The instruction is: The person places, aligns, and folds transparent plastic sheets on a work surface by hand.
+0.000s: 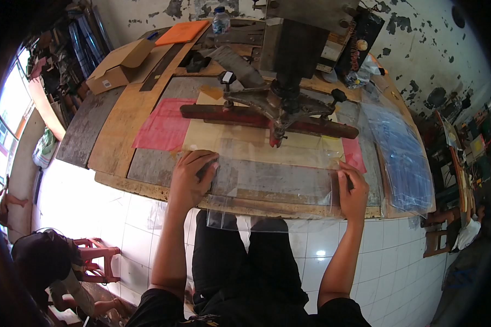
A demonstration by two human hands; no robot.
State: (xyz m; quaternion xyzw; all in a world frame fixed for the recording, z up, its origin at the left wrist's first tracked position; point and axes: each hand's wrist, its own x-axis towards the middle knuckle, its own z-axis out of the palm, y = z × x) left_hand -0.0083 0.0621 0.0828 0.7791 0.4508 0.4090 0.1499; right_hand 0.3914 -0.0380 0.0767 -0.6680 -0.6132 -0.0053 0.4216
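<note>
A clear plastic sheet (278,182) spans the space between my two hands, and its near part hangs over the front edge of the worktable. My left hand (192,177) has its fingers curled at the sheet's left side, over the grey board. At the opposite side, my right hand (353,188) pinches the sheet's edge between thumb and fingers. Just beyond the sheet stands a press machine (289,98) with a long red bar (229,113) above a pale yellow sheet (215,133). Pink sheets show at the left (161,125) and right (353,155) of it.
A stack of bluish clear plastic (401,158) lies at the table's right. At the back left are a cardboard box (112,65), an orange folder (183,32) and a water bottle (221,23). Another person (54,267) sits low at the left near a red stool (99,256).
</note>
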